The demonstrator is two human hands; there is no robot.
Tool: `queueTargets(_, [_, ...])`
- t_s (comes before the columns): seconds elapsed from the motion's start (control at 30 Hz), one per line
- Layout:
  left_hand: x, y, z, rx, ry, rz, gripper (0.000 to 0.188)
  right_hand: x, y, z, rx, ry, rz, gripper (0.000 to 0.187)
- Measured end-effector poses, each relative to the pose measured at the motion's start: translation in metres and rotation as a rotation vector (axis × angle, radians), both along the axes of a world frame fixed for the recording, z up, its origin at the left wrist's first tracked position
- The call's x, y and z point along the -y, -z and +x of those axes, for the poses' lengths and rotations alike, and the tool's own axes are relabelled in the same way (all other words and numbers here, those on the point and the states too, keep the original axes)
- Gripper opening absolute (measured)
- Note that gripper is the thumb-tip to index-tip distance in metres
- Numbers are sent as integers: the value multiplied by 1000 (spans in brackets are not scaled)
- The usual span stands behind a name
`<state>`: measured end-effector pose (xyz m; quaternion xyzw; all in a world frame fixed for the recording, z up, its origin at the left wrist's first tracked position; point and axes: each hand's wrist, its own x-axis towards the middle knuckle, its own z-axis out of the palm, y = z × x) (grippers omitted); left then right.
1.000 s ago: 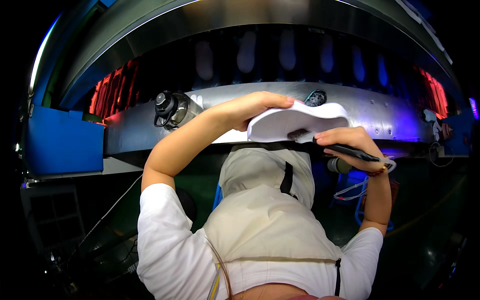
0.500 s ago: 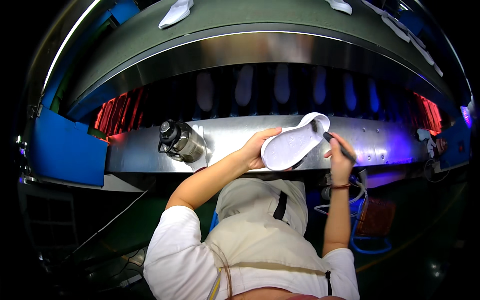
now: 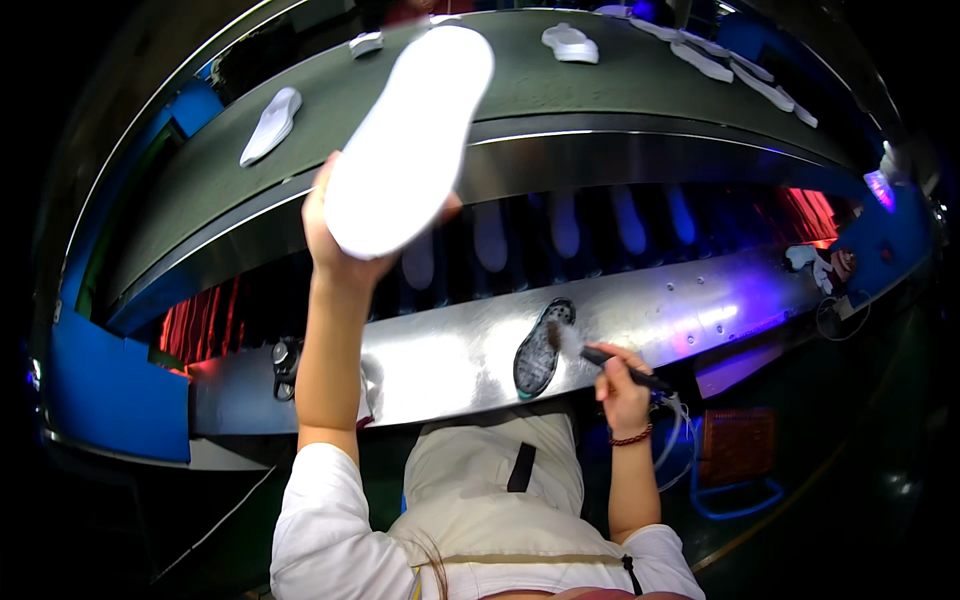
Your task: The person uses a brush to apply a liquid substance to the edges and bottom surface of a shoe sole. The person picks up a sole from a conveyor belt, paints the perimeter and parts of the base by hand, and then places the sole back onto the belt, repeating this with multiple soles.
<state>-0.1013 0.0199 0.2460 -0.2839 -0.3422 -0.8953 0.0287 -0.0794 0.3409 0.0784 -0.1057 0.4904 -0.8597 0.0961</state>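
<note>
My left hand (image 3: 330, 235) is raised, fingers wrapped round the edges of a white shoe sole (image 3: 415, 140), whose smooth face shows; the sole is in front of the green conveyor belt. Lower right, my right hand (image 3: 626, 398) grips the black handle of a brush (image 3: 598, 355). Its blurred bristles are close to a dark shoe sole (image 3: 535, 362) with a greenish rim, which lies on the metal ledge (image 3: 450, 365). Whether the bristles touch that dark sole I cannot tell.
Several white soles, such as one white sole (image 3: 271, 127), lie on the green conveyor belt (image 3: 530, 95). Below it, more soles sit in a dark slot between red strip curtains (image 3: 205, 325). A bottle (image 3: 285, 368) is partly hidden by my left forearm. A stool (image 3: 737, 450) stands at right.
My left hand has lifted the white sole up and left, away from the brush. The dark sole on the ledge has come into view. My right hand has moved down and left with the brush.
</note>
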Motion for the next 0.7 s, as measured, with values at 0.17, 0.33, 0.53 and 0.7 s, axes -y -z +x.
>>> queueTargets(0.17, [21,-18,-81,327,-455,800,73,-1,32,-12,141,109,-85,22])
queueTargets(0.33, [-87,-58,-169,313,-315,-303,78,-17,56,-14,276,131,24,22])
queueTargets(0.53, [-112,-57,-333,-381,-1455,-1511,78,-16,66,-15,259,63,-33,23])
queueTargets(0.7, [-90,-31,-354,-236,-1324,-2066,49,-16,59,-13,299,106,86,25])
